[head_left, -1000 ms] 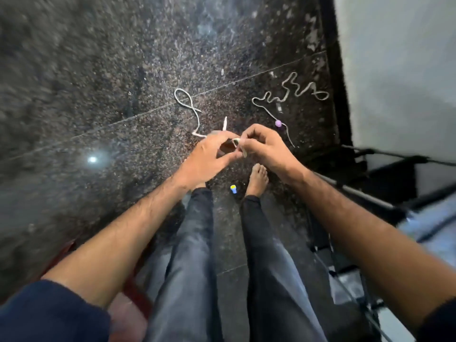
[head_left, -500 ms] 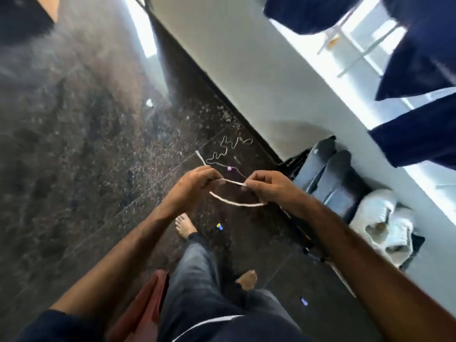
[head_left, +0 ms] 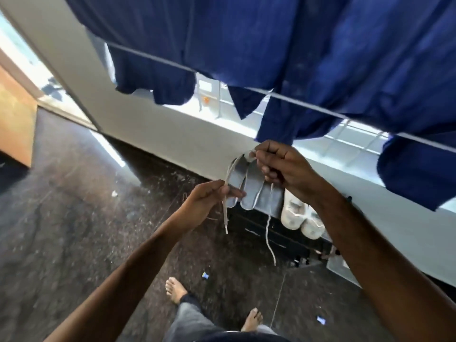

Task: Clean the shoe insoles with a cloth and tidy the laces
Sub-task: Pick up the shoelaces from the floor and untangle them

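- The right hand [head_left: 283,166] is pinching the top of a white lace [head_left: 230,174] between thumb and curled fingers [head_left: 267,170], just right of twelve o'clock from the left hand, likely to anchor the upper end so the lace is hanging straight.
- The left hand [head_left: 209,198] is holding the same lace lower down, its fingers narrowed around the strand, with a loose end dangling toward six o'clock below it; this grip is probably taking out slack so the lace can be folded or looped tidily.
- A second strand is trailing down from under the right hand toward the floor [head_left: 74,218]; whether it is the same lace's other end cannot be told.
- Two grey insoles [head_left: 249,188] are leaning upright against the low wall [head_left: 172,137], directly behind the hands, seemingly propped there to air.
- The white shoes [head_left: 301,218] are sitting at four o'clock from the insoles, just beside them, out of the way.
- Blue garments [head_left: 320,58] are hanging from a line [head_left: 308,104] at twelve o'clock, above everything.
- No cloth is showing in either hand, so the lace tidying appears to be the step in hand.
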### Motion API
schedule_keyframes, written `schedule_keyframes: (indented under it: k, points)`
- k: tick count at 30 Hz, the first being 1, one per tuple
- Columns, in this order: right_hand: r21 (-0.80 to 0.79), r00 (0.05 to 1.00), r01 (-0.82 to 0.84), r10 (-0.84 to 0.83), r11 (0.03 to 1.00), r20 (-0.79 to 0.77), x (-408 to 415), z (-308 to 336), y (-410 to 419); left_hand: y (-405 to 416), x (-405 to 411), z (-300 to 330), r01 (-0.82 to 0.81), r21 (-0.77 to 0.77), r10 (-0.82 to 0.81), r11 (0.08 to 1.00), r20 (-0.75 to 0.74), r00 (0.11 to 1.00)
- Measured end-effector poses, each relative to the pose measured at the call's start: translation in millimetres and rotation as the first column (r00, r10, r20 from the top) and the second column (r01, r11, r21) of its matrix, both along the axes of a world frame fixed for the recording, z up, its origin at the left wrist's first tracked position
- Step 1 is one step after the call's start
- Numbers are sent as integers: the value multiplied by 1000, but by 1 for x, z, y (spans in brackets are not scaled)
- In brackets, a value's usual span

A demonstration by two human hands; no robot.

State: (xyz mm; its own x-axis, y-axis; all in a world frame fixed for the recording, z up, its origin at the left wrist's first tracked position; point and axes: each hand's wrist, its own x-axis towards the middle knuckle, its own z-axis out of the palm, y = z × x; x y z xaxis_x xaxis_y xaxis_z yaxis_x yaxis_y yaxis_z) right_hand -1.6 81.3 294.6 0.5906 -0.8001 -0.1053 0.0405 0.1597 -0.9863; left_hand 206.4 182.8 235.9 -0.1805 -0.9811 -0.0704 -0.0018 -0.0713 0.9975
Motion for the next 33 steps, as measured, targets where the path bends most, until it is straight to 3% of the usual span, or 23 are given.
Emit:
schedule_keyframes:
  k: [4,6,13,18,22,25,28,33]
  points:
    - [-46,989,145,-144,988,11,-53,13,-7,-1,-58,39,78,149,-13,986,-398,917]
    - [-46,975,220,-219,974,29,-69,13,-9,-3,-76,45,107,206,4,973,-478,878]
    - [-69,858,514,-514,855,25,-114,18,-6,-18,-126,58,345,276,-154,897,-536,830]
    - [-118,782,599,-611,792,-127,-123,9,9,-27,-137,76,381,206,-204,901,-575,792]
    - [-155,753,559,-577,815,-316,-112,-12,45,-45,-129,84,282,114,-146,953,-645,751]
    - [-116,803,416,-424,902,-420,-102,-35,78,-65,-120,75,271,108,-133,956,-666,734]
    - [-131,831,233,-267,964,-487,-97,-35,109,-72,-114,59,233,148,-88,961,-633,769]
    - [-212,764,16,-149,977,-627,-94,11,137,-69,-118,43,186,164,-76,969,-517,852]
